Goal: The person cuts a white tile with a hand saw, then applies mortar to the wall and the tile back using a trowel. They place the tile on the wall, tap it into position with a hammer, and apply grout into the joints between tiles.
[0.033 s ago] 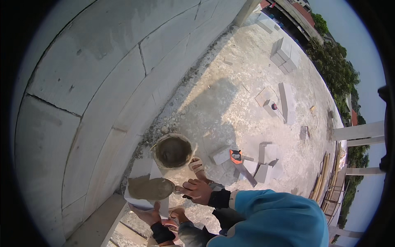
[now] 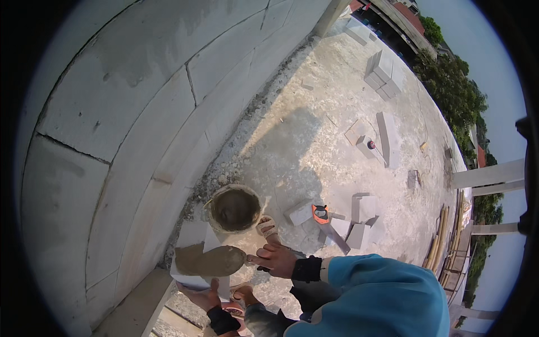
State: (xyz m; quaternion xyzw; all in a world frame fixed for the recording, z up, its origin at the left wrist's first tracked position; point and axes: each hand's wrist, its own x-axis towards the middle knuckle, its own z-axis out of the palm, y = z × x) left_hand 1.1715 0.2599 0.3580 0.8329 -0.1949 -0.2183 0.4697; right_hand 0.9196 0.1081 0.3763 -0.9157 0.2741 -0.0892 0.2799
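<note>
My left hand (image 2: 202,295) grips the lower end of a pale block (image 2: 197,230) beside the wall, which has grey mortar (image 2: 190,258) spread on it. My right hand (image 2: 272,259) is closed on the handle of a trowel (image 2: 227,261), whose blade is coated in mortar and lies over the block. Just above them stands a round bucket (image 2: 234,209) with dark wet mortar inside. My sandalled foot (image 2: 266,227) shows beside the bucket.
A block wall (image 2: 129,140) runs up the left. On the rough floor (image 2: 297,90) are an orange-handled handsaw (image 2: 331,230), loose blocks (image 2: 364,209), a long block (image 2: 387,140) and a block stack (image 2: 382,76). Bamboo poles (image 2: 435,236) lie along the right edge, near concrete beams (image 2: 488,174).
My right hand and the trowel blade have moved slightly to the right. The view has shifted a little.
</note>
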